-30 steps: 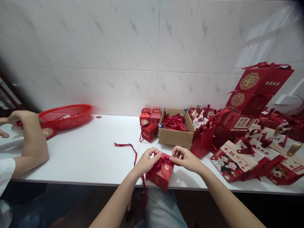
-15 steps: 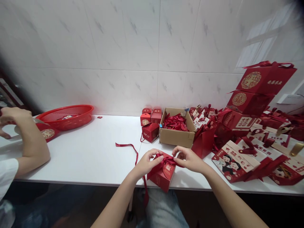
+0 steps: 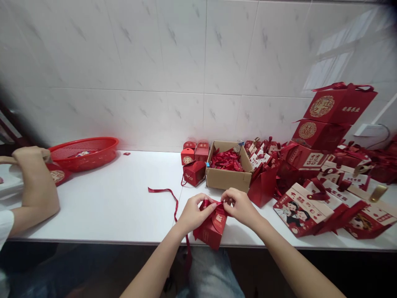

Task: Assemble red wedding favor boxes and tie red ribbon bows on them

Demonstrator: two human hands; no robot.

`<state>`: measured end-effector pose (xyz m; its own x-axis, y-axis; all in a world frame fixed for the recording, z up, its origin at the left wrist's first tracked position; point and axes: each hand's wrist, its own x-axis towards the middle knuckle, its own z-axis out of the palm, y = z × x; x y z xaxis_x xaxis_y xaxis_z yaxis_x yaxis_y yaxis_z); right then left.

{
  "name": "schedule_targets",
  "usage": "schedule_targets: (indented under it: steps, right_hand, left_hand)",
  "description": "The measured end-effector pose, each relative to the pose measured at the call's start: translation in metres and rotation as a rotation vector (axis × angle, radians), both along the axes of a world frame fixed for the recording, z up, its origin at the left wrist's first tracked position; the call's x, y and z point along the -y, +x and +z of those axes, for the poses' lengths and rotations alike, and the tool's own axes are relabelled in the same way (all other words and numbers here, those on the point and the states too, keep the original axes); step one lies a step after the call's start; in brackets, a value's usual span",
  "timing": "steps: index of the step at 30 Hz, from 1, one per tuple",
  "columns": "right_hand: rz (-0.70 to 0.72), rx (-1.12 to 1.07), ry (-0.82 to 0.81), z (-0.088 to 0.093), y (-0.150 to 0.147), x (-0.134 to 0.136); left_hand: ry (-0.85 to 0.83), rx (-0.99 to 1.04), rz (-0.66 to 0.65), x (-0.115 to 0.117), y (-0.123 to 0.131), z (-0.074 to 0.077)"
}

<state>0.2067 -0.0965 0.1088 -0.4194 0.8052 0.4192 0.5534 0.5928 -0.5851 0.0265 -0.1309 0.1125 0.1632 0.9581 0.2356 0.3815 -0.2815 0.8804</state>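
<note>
A small red gift box [image 3: 211, 230] sits tilted at the front edge of the white table [image 3: 124, 207]. A red ribbon [image 3: 221, 205] is tied across its top. My left hand [image 3: 194, 214] pinches the ribbon on the left side of the box top. My right hand [image 3: 239, 205] pinches the ribbon on the right side, fingers closed. The two hands almost touch over the box. A loose ribbon tail [image 3: 169, 195] runs across the table to the left and hangs over the edge.
A cardboard box [image 3: 228, 176] of red ribbons stands behind the gift box, with small red boxes [image 3: 194, 159] beside it. Stacked red gift bags and boxes [image 3: 328, 165] fill the right. A red basket [image 3: 83, 151] and another person's arm [image 3: 32, 186] are at the left.
My hands have come closer together over the box top, drawing the ribbon in. The person at the left has shifted their hands a little.
</note>
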Motion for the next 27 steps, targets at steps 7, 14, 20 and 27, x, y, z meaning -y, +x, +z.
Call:
schedule_targets:
  steps: [7,14,20,27]
  right_hand:
    - [-0.175,0.083,0.158,-0.017,-0.006,0.009]
    - [-0.149,-0.048,0.270,-0.030,-0.004,-0.001]
    - [-0.115,-0.051,0.372,-0.034,0.002,-0.005]
    - [-0.130,-0.104,0.448,-0.043,0.009,-0.007]
  left_hand:
    - [0.039,0.042,0.177,-0.005,0.007,-0.014]
    - [0.010,0.060,0.129,-0.003,0.007,-0.020]
    - [-0.012,0.048,0.094,-0.004,0.005,-0.018]
    - [0.013,0.027,0.123,-0.001,0.008,-0.013]
